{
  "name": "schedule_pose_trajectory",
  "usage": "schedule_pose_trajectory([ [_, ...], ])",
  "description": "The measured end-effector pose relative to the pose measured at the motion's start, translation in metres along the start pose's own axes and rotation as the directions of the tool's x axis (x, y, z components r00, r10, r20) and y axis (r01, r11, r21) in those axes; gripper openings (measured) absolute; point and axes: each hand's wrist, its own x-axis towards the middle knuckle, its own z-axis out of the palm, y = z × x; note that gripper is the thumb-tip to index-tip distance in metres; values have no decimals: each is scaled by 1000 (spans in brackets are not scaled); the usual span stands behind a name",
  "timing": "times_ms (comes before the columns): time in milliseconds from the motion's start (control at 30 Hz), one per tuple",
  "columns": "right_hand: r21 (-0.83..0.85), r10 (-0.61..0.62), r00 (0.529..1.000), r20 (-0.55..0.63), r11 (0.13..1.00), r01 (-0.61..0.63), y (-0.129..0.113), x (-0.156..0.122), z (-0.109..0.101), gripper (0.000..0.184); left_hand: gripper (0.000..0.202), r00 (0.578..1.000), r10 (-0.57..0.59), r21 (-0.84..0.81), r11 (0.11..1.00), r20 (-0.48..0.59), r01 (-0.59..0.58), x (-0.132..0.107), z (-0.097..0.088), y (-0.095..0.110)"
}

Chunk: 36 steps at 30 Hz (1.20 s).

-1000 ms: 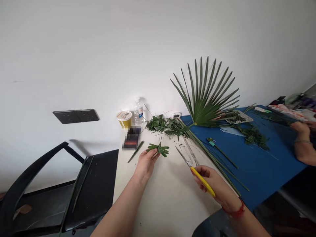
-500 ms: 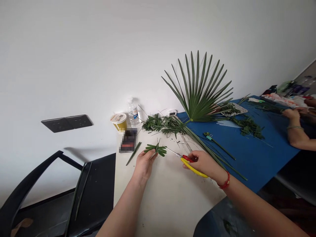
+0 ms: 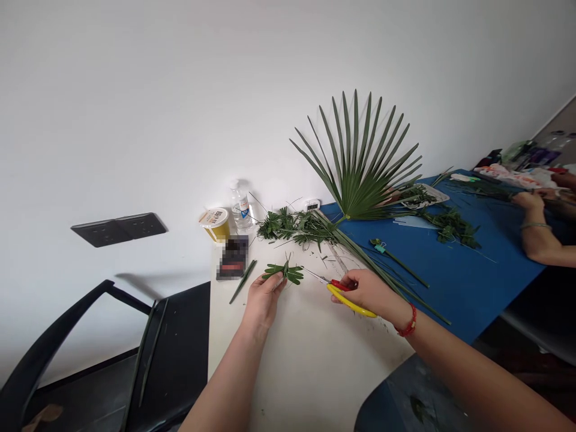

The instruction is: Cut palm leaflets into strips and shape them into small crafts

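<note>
My left hand (image 3: 263, 299) pinches a small sprig of green leaves (image 3: 285, 273) just above the white table (image 3: 310, 366). My right hand (image 3: 366, 292) is closed round the yellow and red handles of a pair of scissors (image 3: 344, 293). The thin blades point left toward the sprig and stop a little short of it. A red cord is tied round my right wrist.
A big fan palm leaf (image 3: 360, 168) stands at the back, its long stem across a blue mat (image 3: 468, 276). Cut greenery (image 3: 294, 225), a yellow tub (image 3: 215, 223), a water bottle (image 3: 240, 206) and a ruler (image 3: 338, 261) lie behind. Another person's hand (image 3: 528, 201) works at right. A black chair (image 3: 126, 354) stands at left.
My right hand has swung the scissors from pointing up-left at the right to lying level, blades aimed at the sprig. My left hand has kept hold of the sprig.
</note>
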Motion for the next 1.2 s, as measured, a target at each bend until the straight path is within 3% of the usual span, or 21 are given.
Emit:
schedule_pose_trajectory([
  [867, -61, -23, 1000, -9, 998, 23, -3, -1, -5, 39, 14, 1000, 16, 34, 999, 18, -17, -2, 0, 0],
  [1200, -28, -57, 998, -8, 998, 57, 3, -3, 3, 37, 13, 1000, 12, 20, 1000, 8, -12, 0, -1, -1],
])
